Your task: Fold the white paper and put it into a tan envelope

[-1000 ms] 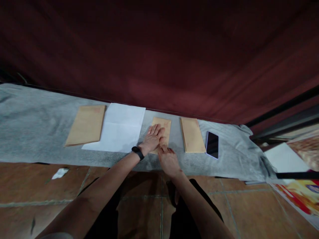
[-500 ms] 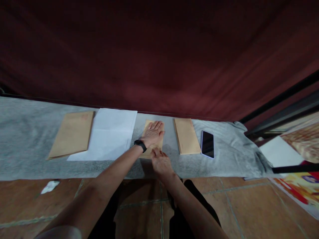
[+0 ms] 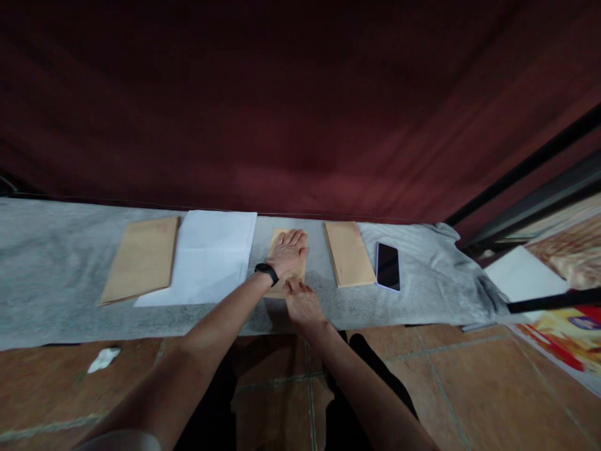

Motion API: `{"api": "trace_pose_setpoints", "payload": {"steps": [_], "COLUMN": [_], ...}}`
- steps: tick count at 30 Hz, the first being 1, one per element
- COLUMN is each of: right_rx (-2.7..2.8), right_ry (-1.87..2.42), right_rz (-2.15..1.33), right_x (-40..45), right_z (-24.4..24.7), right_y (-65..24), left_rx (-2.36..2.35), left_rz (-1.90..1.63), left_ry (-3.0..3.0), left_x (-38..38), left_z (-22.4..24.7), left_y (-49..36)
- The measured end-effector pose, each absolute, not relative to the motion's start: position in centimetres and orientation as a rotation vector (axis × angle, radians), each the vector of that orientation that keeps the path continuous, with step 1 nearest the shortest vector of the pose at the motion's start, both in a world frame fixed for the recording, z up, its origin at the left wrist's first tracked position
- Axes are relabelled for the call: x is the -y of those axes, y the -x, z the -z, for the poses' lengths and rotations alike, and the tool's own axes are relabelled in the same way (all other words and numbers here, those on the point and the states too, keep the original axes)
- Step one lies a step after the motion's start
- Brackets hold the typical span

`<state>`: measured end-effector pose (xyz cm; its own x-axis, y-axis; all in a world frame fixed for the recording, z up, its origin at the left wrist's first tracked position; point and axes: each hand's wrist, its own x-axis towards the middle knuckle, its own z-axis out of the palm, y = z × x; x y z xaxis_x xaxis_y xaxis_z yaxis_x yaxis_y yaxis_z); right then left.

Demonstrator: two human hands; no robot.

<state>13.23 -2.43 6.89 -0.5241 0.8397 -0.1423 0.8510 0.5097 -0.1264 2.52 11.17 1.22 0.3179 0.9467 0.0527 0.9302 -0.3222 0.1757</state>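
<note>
A small brown paper envelope lies on the grey cloth in front of me, partly covered by both hands. My left hand, with a black band at the wrist, rests flat across it, fingers stretched out. At the near right edge of the envelope, my right hand has its fingers curled and pressed together on the paper. Its fingertips are partly hidden. To the right lies a stack of brown envelopes. White paper sheets lie on the left, with a larger brown envelope stack overlapping their left edge.
A phone lies right of the envelope stack. The grey cloth covers a long narrow surface against a dark red curtain. Black bars stand at the right. A crumpled white scrap is on the tiled floor.
The view has tilted and shifted slightly. Both hands keep nearly the same place on the envelope, and the other objects have not visibly moved.
</note>
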Motion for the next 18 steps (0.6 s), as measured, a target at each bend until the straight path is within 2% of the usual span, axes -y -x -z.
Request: {"api": "trace_pose_setpoints", "payload": {"steps": [8,18], "right_rx": [-2.707,-2.767], "right_ry": [-1.520,-1.610], "right_rz": [0.303,0.333], "right_x": [2.5,2.5], "right_z": [-6.2,-5.7], "right_y": [-14.0,-14.5], "left_rx": [-1.673,-1.579], "left_rz": [-0.084,0.003], "left_ry": [-2.442,-2.492], "left_x": [-9.0,-1.1], "left_z": [-1.1,-1.0], "left_y": [-1.2,1.9]}}
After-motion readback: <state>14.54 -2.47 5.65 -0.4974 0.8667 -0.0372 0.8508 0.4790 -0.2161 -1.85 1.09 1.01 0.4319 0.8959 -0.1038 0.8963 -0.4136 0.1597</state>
